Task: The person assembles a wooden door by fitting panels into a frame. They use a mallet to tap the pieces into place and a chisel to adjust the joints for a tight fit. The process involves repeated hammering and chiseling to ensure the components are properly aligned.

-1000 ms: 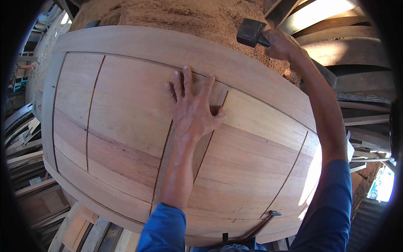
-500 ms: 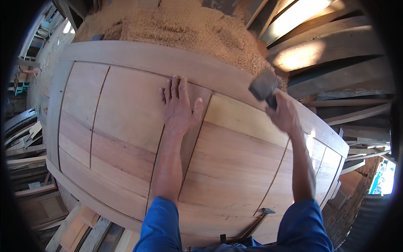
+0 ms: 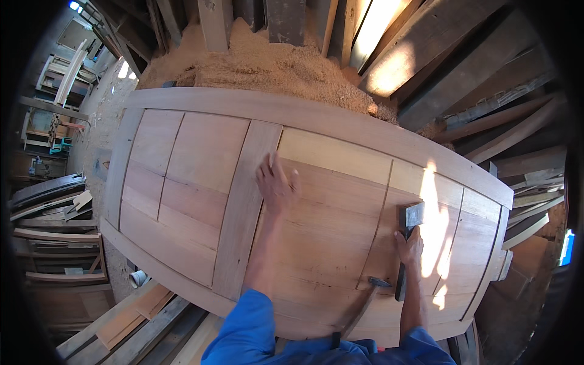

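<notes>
A large wooden panelled door [image 3: 316,219] lies flat in front of me, with a frame and thin grooves between its panels. My right hand [image 3: 410,246] is closed round the dark handle of a mallet [image 3: 411,214] with a blocky head, over the right part of the door. My left hand [image 3: 277,184] is over the door just right of its upright middle rail [image 3: 246,207]. Its fingers are loosely bent and the thumb stands apart, with nothing held. A small hammer [image 3: 380,282] rests on the door near my body, left of my right forearm.
Sawdust [image 3: 267,67] is heaped beyond the far edge of the door. Planks and beams [image 3: 468,79] lean at the far right. Stacked frames and boards [image 3: 64,243] are on the left, and more boards [image 3: 137,316] lie at the near left.
The mallet came down and nearer to me, from above the far rail to over the right panels. My left hand left the middle rail and moved nearer, its fingers less stretched. The view shifted.
</notes>
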A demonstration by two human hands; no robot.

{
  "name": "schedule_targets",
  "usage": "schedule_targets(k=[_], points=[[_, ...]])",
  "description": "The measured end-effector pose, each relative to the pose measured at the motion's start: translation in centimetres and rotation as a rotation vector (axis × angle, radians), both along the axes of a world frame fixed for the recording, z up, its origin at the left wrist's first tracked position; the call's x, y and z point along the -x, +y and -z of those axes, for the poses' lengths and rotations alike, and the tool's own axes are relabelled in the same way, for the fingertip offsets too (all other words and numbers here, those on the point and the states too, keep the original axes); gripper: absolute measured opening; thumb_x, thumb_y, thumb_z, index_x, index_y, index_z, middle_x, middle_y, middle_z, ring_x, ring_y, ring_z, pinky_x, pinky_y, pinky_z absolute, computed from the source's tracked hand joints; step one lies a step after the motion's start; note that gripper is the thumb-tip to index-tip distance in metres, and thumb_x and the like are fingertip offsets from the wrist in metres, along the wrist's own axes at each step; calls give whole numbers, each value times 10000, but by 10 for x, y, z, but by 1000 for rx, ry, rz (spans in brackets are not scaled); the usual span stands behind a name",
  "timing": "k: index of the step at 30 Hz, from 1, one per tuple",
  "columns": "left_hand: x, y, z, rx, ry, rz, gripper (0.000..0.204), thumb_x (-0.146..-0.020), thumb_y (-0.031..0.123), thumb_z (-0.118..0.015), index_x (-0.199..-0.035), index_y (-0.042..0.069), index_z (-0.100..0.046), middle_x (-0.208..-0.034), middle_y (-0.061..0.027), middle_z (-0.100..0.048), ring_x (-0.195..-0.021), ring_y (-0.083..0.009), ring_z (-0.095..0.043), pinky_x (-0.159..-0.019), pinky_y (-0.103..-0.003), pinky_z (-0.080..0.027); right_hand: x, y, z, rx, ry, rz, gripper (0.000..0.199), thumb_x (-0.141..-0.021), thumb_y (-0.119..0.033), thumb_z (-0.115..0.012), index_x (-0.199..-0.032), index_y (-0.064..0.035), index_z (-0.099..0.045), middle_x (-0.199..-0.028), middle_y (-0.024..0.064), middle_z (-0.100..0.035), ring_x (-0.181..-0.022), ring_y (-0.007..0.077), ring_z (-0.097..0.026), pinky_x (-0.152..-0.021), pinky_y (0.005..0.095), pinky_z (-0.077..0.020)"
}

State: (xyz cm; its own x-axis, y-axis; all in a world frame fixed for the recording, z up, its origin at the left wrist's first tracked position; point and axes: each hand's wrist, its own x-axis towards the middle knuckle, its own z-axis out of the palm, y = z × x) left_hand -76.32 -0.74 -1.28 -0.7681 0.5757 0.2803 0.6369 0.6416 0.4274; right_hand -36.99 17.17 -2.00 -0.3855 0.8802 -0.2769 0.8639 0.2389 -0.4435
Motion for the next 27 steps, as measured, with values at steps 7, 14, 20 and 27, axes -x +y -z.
schedule_targets(k=[7, 14, 20, 27], points=[[-69, 6, 26, 318, -34, -257, 850, -961, 426, -574, -1540, -113, -264, -1622, -365, -209, -1526, -519, -164, -1235, -619, -142, -2, 14, 1, 18, 46, -120, 529, -822, -335, -821, -1142, 9, -577, -980, 258, -709, -952, 474, -677, -829, 521, -523], [-64, 41, 2, 460, -187, -424, 848, -993, 464, -517, -1550, -118, -255, -1630, -339, -221, -1505, -492, -232, -1226, -619, -176, -22, 38, 8, 474, 306, -120, 476, -838, -240, -760, -1209, -4, -576, -1038, 177, -689, -926, 333, -684, -811, 443, -534], [-10, 11, 61, 594, -63, -529, 827, -1020, 593, -407, -1543, -46, -358, -1606, -288, -329, -1471, -489, -307, -1165, -656, -289, -48, 50, -30, 862, 368, -114, 185, -910, -185, -696, -973, -47, -589, -776, 53, -623, -638, 146, -620, -579, 316, -534], [-21, 49, 31, 564, 59, -656, 622, -983, 505, -419, -1281, -13, -590, -1323, -259, -538, -1244, -438, -505, -1007, -605, -435, -209, 138, -67, 741, 662, 162, 308, -876, -154, -738, -1082, -6, -563, -743, 21, -595, -647, 120, -611, -592, 293, -493]])
